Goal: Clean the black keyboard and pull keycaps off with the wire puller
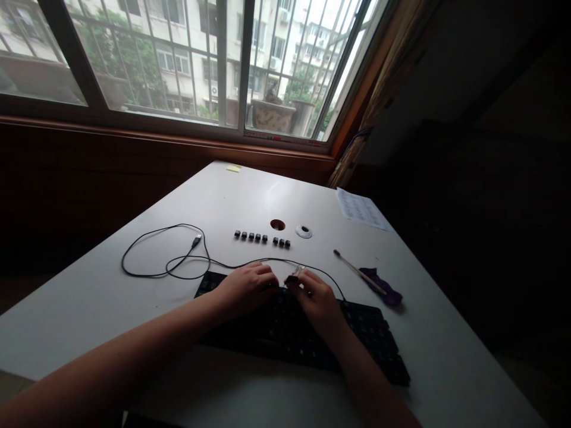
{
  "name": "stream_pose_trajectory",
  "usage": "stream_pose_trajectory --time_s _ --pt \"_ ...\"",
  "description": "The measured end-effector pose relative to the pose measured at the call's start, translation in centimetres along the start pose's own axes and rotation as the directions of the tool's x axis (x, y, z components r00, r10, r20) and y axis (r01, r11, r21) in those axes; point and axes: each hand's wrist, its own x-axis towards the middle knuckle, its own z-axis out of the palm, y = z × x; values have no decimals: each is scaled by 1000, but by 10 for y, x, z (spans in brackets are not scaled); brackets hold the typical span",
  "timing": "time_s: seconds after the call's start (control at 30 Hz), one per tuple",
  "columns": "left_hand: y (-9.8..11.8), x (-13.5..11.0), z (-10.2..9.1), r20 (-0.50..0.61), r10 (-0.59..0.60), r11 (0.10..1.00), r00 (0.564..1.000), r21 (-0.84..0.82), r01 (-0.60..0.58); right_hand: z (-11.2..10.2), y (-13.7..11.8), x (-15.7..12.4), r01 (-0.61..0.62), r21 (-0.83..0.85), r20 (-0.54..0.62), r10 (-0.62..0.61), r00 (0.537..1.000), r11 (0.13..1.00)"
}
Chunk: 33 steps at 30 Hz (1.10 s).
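Observation:
A black keyboard [370, 333] lies across the table in front of me, and both my hands are over its top rows. My right hand [319, 300] pinches a small dark piece with a shiny, clear-looking part [293, 278]; its exact kind is too small to tell. Curled close beside it, my left hand [254, 285] has its fingertips at the upper keys, and what they hold, if anything, is hidden. Beyond the keyboard stands a row of loose black keycaps [258, 238], split into two groups. My forearms and hands cover much of the keyboard's middle.
The keyboard's cable [165, 275] loops on the left, with its USB plug [196, 241]. A thin brush [357, 270] lies partly on a purple cloth [388, 291] at right. Behind are a table hole [277, 225], its round cover [304, 231], and a printed sheet [363, 209].

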Motion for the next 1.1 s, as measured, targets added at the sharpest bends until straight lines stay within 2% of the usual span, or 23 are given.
stream_pose_trajectory --time_s 0.33,0.53,0.73,0.93,1.1 --pt "1 1 1 14 21 1000 1000 13 -21 -1 -1 0 31 36 -17 -30 999 999" --pt "2 3 2 26 15 998 1000 67 -17 6 -4 -3 -12 -51 -75 8 997 999" --pt "2 8 3 43 20 997 999 68 -23 3 -3 -4 -13 -28 -62 11 998 1000" --pt "5 12 5 21 -4 997 1000 81 2 -1 0 -2 -6 13 -27 7 1000 1000" --pt "9 14 4 80 -75 989 994 133 64 -2 1 -2 2 17 -28 -2 1000 1000"
